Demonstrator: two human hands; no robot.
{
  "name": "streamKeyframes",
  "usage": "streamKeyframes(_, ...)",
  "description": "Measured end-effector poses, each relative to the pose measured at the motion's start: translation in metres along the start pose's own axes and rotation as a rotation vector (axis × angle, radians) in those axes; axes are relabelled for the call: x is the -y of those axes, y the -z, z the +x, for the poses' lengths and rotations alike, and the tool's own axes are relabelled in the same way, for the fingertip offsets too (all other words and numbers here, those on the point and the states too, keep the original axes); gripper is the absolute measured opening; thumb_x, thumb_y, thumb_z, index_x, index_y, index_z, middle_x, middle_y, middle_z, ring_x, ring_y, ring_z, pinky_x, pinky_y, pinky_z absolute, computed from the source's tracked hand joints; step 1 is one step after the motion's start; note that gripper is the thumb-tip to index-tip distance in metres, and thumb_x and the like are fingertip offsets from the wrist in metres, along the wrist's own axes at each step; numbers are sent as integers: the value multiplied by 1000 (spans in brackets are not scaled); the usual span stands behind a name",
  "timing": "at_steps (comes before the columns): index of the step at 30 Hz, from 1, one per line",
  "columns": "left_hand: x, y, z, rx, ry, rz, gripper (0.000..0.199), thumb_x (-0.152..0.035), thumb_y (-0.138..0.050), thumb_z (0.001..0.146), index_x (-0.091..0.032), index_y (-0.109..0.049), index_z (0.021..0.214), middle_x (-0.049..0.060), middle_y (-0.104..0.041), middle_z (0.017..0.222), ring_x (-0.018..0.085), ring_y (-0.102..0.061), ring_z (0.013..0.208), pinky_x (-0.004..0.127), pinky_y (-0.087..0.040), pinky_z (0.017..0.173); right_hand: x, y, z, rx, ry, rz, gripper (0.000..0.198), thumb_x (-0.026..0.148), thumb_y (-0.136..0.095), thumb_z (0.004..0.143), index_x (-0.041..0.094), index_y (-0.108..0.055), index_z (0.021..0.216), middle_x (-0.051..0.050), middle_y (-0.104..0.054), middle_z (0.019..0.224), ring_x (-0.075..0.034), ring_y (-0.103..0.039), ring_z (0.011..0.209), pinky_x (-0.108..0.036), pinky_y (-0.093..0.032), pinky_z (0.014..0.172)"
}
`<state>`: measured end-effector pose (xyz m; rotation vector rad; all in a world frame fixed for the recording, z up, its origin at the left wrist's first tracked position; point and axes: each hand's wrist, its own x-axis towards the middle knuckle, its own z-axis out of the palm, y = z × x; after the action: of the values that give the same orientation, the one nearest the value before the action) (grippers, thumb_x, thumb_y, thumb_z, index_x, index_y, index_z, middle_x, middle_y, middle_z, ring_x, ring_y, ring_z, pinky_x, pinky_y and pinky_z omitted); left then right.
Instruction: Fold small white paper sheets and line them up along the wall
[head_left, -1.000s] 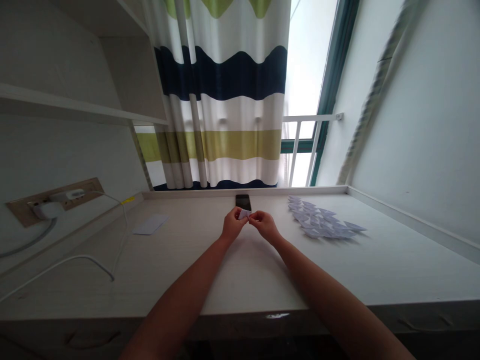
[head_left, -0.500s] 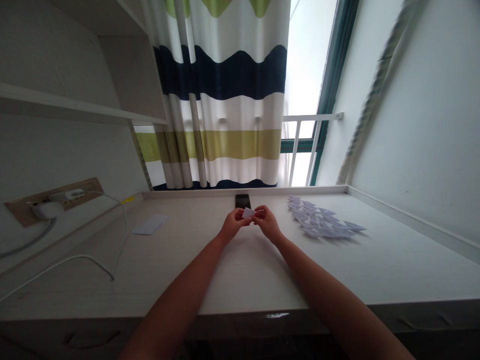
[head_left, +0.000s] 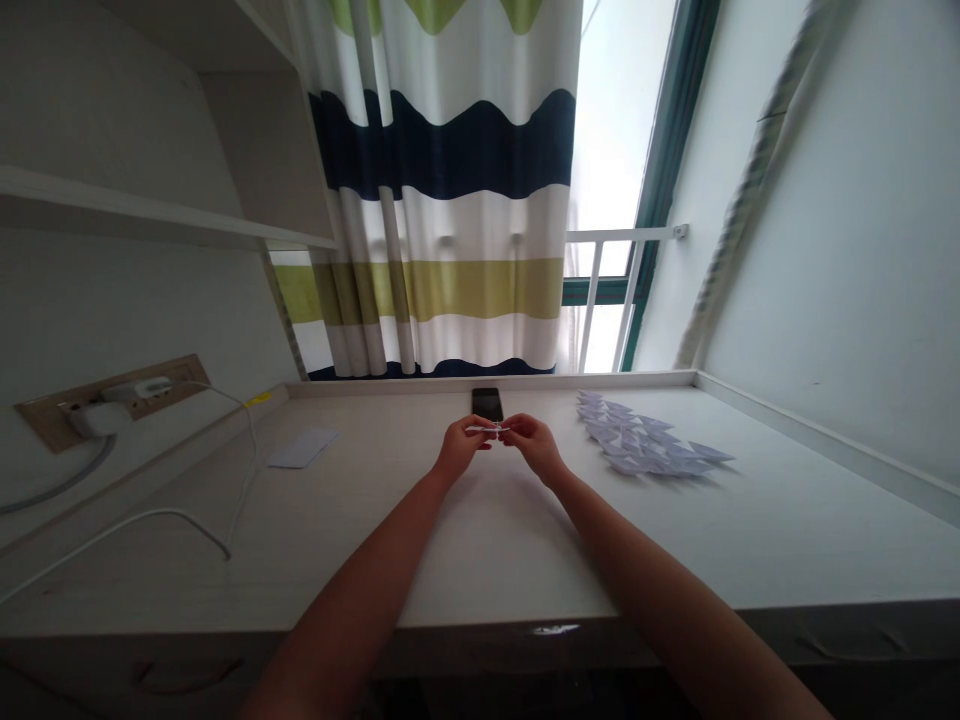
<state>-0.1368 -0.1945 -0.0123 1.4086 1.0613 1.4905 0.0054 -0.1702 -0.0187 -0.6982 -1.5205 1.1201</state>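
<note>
Grip, head view: left hand (head_left: 459, 446) and right hand (head_left: 531, 442) both clamped on one small white paper piece (head_left: 487, 429), fingertips close together, a hand at each end of it.
Paper piece: between the two hands at the middle of the desk (head_left: 517, 560), seen nearly edge-on as a thin pale strip; its folds are too small to make out.
Arms: bare, reaching forward from the near edge and drawing together toward the hands.
Phone (head_left: 487, 403): dark-screened, lying at the far side of the desk, just beyond the hands as seen from here.
Folded papers (head_left: 637, 440): white, pointed, set in close overlapping rows to the right of the right hand, well apart from it.
Flat paper (head_left: 303, 449): white, lying on the desk well to the left of the left hand.
White cable (head_left: 244, 480): running from the wall socket (head_left: 51, 424) down onto the left part of the desk, bending sharply there.
Plugs: two white ones in the socket.
Curtain (head_left: 480, 290): striped white, navy and green, hanging beyond the far edge, with a bright window (head_left: 619, 110) at its right.
Shelf (head_left: 150, 215): pale, upper left.
</note>
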Motion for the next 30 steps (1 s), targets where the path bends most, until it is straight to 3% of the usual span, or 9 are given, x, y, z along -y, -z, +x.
streamKeyframes(6, -6, 0, -3, 70, 114, -101, 21, -18, -62, 62, -11, -64, 81, 7, -66, 75, 16, -63, 70, 31, -49, 70, -3, 3, 1, -46, -3, 5, 16, 25, -66, 57, 16, -60, 69, -2, -65, 69, -15, -61, 69, -32, -47, 71)
streamKeyframes(16, -1, 0, 1, -3, 149, -160, 24, -22, -72, 54, -11, -66, 75, 5, -67, 74, 15, -61, 70, 34, -50, 75, -8, 5, 4, -41, -24, -44, 16, 27, -61, 61, 16, -63, 73, -3, -66, 70, -16, -61, 67, -34, -49, 69)
streamKeyframes(30, -4, -3, -1, -6, 129, -58, 30, -31, -72, 57, -12, -56, 74, 4, -63, 64, 14, -60, 61, 27, -51, 57, -3, 1, -1, -39, 84, -303, 20, 36, -62, 63, 17, -61, 70, -4, -64, 67, -16, -59, 62, -30, -48, 61)
